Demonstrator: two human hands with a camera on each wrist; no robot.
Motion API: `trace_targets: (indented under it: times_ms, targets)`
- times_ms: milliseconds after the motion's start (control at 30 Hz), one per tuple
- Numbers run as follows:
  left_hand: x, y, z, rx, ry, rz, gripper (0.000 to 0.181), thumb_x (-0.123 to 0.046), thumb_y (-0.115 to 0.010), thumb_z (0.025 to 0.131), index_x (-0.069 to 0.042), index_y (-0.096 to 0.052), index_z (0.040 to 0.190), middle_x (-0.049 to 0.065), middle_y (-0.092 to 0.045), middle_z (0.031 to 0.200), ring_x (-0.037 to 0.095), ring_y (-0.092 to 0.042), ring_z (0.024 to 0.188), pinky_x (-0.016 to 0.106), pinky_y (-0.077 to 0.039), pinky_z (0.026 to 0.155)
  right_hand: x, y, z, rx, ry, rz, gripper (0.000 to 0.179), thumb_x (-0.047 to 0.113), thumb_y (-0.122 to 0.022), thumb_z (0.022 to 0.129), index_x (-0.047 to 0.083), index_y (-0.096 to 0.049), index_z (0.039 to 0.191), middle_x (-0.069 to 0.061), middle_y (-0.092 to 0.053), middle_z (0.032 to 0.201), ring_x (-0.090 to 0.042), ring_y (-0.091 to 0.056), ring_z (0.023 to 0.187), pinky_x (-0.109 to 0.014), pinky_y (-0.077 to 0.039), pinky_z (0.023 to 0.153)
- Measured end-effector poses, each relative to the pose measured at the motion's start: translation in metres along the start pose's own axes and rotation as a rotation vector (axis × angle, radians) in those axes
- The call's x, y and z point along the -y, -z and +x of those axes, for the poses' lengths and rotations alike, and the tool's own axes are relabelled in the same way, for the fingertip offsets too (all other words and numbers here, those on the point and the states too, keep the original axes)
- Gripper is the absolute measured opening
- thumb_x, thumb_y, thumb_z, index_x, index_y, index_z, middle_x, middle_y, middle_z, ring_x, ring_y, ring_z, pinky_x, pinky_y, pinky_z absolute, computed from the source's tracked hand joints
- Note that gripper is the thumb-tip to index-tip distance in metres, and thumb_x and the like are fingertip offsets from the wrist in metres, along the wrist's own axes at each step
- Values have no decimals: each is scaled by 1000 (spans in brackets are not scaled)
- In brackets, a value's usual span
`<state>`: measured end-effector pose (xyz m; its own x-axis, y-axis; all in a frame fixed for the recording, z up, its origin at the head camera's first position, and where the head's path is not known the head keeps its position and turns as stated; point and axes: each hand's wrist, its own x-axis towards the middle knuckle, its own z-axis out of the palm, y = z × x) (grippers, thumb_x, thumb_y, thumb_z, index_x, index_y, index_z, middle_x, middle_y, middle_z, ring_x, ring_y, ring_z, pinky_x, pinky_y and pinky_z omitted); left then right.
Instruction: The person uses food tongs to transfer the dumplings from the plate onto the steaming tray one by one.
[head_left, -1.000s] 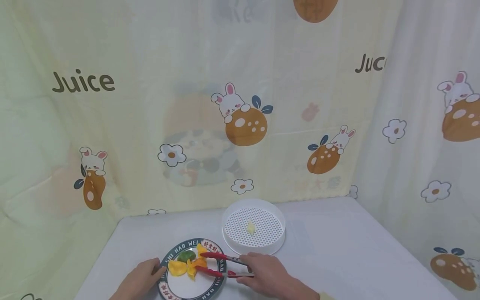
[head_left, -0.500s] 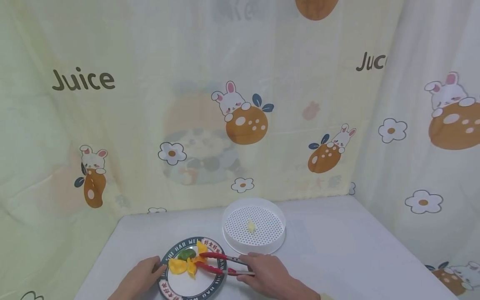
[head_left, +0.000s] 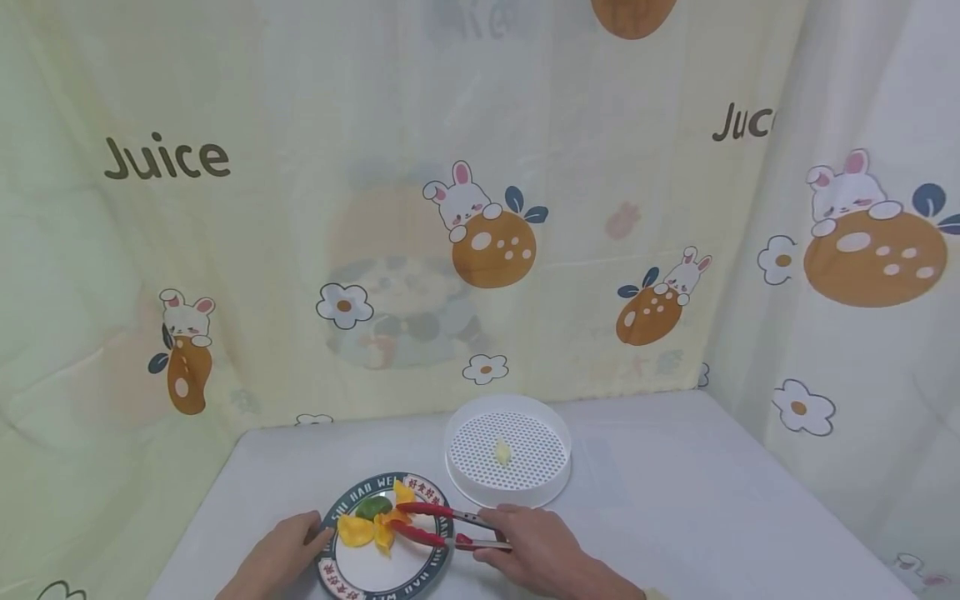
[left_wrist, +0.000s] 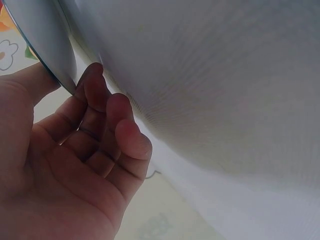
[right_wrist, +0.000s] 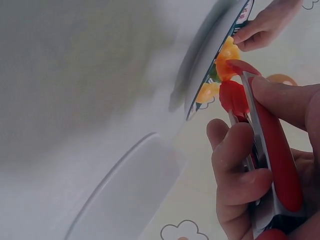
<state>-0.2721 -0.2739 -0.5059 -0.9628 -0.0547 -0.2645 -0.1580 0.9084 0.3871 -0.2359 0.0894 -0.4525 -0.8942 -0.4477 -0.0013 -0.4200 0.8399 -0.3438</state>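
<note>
My left hand (head_left: 277, 554) holds the near left rim of a round plate (head_left: 375, 577) with a dark lettered border. In the left wrist view the thumb lies over the plate's edge (left_wrist: 47, 40), fingers curled underneath. My right hand (head_left: 536, 550) grips red-and-silver tongs (head_left: 426, 538), whose red tips reach over the plate, around or beside an orange dumpling-shaped piece (head_left: 393, 517); contact is hard to tell. Close by lie a green piece (head_left: 372, 507), a yellow piece (head_left: 356, 532) and another yellow one (head_left: 403, 492). The right wrist view shows the tongs (right_wrist: 276, 150) from the handle side.
Behind the plate, to the right, stands a round white perforated steamer tray (head_left: 468, 482) with one pale dumpling-shaped piece (head_left: 502, 452) in it. The white table (head_left: 675, 500) meets a printed curtain (head_left: 285, 250) at the back and sides.
The tongs' red tips have drawn slightly nearer each other over the plate. Both hands stay almost in place. The curtain on the right has shifted leftward.
</note>
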Motion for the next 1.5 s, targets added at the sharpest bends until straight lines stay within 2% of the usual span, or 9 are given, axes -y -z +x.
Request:
trace_targets:
  times_ms: [200,333,433,500,800,1000,1200,1333,1500]
  targets:
    - [1,0,2,2,12,4,46,-41,-65,96,1,-64,114,5,-67,95,21,-60,86,45,-56,84,0,2,-2,-11,4,12,44,53,-71,89,23,-68,121,16,-55,77,-4,-46,67,-22,-39,59]
    - [1,0,2,2,24,6,49,-41,-65,96,3,-63,119,10,-68,101,30,-65,98,48,-55,88,1,2,-4,-15,-5,34,46,52,-72,88,23,-68,123,16,-56,78,-3,-47,68,-22,-39,60]
    - [1,-1,3,2,29,9,55,-42,-65,96,5,-61,124,14,-69,108,38,-63,110,52,-53,93,0,3,-4,-17,-13,52,46,52,-72,88,23,-68,123,16,-56,78,-3,-47,68,-22,-40,60]
    - [1,-1,3,5,32,10,57,-44,-65,96,6,-60,125,16,-68,109,40,-62,112,52,-53,93,-1,3,-4,-19,-19,63,46,52,-72,88,23,-68,123,16,-56,78,-3,-47,68,-22,-40,60]
    - [0,0,2,5,28,5,51,-42,-65,96,3,-62,120,9,-69,103,31,-65,101,50,-54,90,-5,10,-7,-64,-31,75,48,53,-73,86,24,-68,124,16,-57,79,-3,-48,70,-23,-40,59]
    - [-1,0,1,8,22,-8,42,-40,-64,97,-1,-65,110,4,-66,92,21,-61,85,44,-56,82,-9,14,-9,-83,-44,75,53,56,-72,86,25,-66,129,15,-63,89,-3,-50,76,-23,-41,62]
    - [0,-1,1,10,19,-22,38,-41,-64,97,-3,-65,104,3,-64,87,19,-57,79,39,-54,74,-15,17,-9,-130,-87,62,57,59,-70,86,24,-66,131,12,-67,98,-5,-51,79,-25,-44,66]
    - [0,-1,-1,-1,1,-29,32,-38,-64,98,-6,-64,97,1,-62,83,18,-53,76,35,-50,69,-20,21,-9,-189,-117,39,60,61,-69,86,22,-66,131,9,-70,104,-7,-53,82,-30,-49,72]
    - [1,-1,-1,-11,-12,-25,32,-39,-64,98,-7,-64,97,1,-61,82,18,-53,76,34,-50,68,-28,28,-10,-248,-155,47,59,57,-71,86,20,-66,131,2,-71,118,-13,-61,95,-41,-54,84]
